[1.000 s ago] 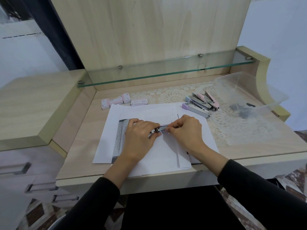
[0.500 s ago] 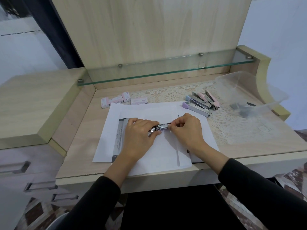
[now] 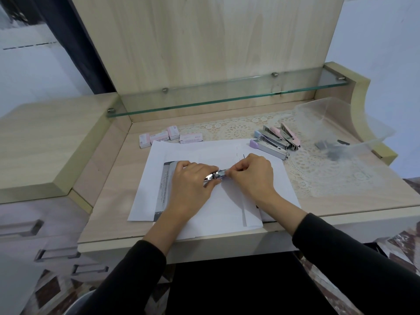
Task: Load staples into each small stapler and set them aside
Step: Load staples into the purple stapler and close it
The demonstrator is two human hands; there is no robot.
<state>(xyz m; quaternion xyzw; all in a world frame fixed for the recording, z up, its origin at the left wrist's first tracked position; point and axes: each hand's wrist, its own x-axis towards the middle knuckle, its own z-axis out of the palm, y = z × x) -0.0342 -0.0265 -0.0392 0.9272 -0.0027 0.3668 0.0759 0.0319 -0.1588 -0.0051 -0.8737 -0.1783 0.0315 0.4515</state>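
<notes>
Surface (image 3: 109, 178): wood, spread with paper sheets (image 3: 204, 151).
Left hand (image 3: 191, 185): palm down, wrist low over the sheets, its grip wrapped round the stapler's body.
Right hand (image 3: 252, 176): fingertips pinched at the stapler's front end; what they hold is hidden.
Stapler (image 3: 217, 175): between both hands above the paper; probably light, rigid, slick metal, best held by its sides.
</notes>
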